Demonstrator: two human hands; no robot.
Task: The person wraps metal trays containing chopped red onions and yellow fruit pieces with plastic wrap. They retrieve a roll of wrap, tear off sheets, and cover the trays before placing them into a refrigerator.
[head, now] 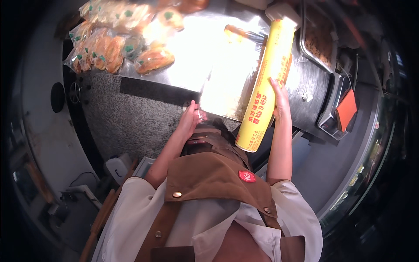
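My right hand [280, 96] grips a long yellow carton of Nan Ya cling wrap [265, 88] from its right side, holding it tilted. My left hand [192, 117] is at the counter's front edge, its fingers closed on a bit of clear, glinting plastic film [200, 113]. Between my hands lies a shallow rectangular metal tray [226, 115]. Strong glare washes out its surface, so whether film covers it cannot be told. Behind the tray is a tool with an orange-brown handle [234, 30], possibly a brush, blurred by the glare.
Several bagged bread loaves [108, 52] crowd the steel counter's [183, 78] left end. To the right stand a metal tray of dark crumbly food [319, 39], a digital scale [330, 126] with an orange pad [346, 109] against it, and a crumpled white scrap [307, 96].
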